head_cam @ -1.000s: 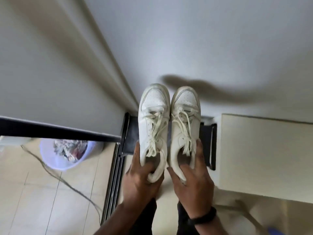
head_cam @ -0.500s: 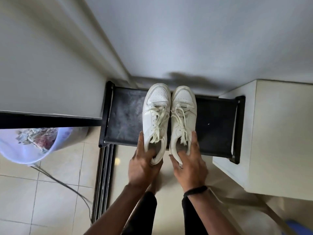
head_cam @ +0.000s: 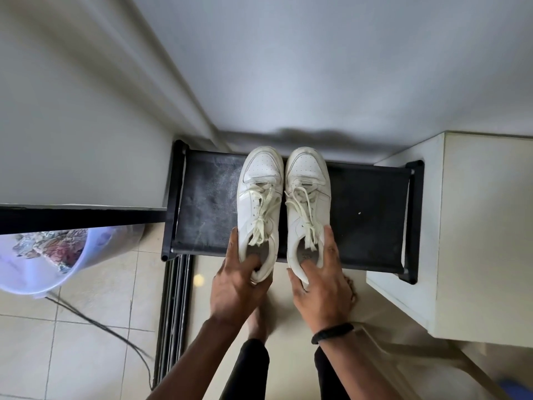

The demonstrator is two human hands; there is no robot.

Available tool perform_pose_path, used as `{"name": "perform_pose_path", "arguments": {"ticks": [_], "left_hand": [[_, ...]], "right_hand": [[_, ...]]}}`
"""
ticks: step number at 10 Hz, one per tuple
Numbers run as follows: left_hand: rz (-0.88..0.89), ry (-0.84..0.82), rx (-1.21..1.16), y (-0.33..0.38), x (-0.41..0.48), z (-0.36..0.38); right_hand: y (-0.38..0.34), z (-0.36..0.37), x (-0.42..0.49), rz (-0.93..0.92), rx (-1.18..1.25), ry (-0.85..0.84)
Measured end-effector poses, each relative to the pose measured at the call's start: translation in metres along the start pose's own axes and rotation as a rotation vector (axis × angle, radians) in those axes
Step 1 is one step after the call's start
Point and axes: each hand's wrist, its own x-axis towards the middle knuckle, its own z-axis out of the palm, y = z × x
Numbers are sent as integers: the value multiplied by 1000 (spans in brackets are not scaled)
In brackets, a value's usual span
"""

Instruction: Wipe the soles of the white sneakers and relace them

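Observation:
Two white sneakers stand side by side, toes pointing away from me, on the black top shelf of a shoe rack [head_cam: 372, 215]. Both have loose cream laces lying over the tongues. My left hand [head_cam: 235, 287] grips the heel of the left sneaker [head_cam: 258, 197], thumb inside the opening and fingers along its outer side. My right hand [head_cam: 321, 287] grips the heel of the right sneaker [head_cam: 307, 192] the same way. The heels stick out past the rack's front edge. The soles are hidden.
A white cabinet [head_cam: 461, 226] stands close to the right of the rack. A pale bucket [head_cam: 43, 261] with patterned cloth sits at the left under a dark-edged surface [head_cam: 80, 216]. A black cable [head_cam: 101, 324] trails across the tiled floor. White walls meet behind the rack.
My view has tilted down and more of the rack shows. The sneakers have come down from in front of the wall onto the rack's shelf. Both hands keep their grip on the heels.

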Motion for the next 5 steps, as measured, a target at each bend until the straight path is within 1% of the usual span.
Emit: {"name": "perform_pose_path", "arguments": {"ticks": [1, 2, 3, 4, 5], "left_hand": [[16, -26, -5, -3, 0, 3], [17, -48, 65, -5, 4, -2], [15, -85, 203, -5, 1, -7], [37, 10, 202, 16, -4, -27], [114, 111, 186, 44, 1, -45]], "right_hand": [[2, -2, -1, 17, -14, -22], [4, -6, 1, 28, -77, -35], [2, -10, 3, 22, -165, -19], [-15, -28, 3, -28, -112, 87], [-34, -49, 12, -65, -97, 201]]}}
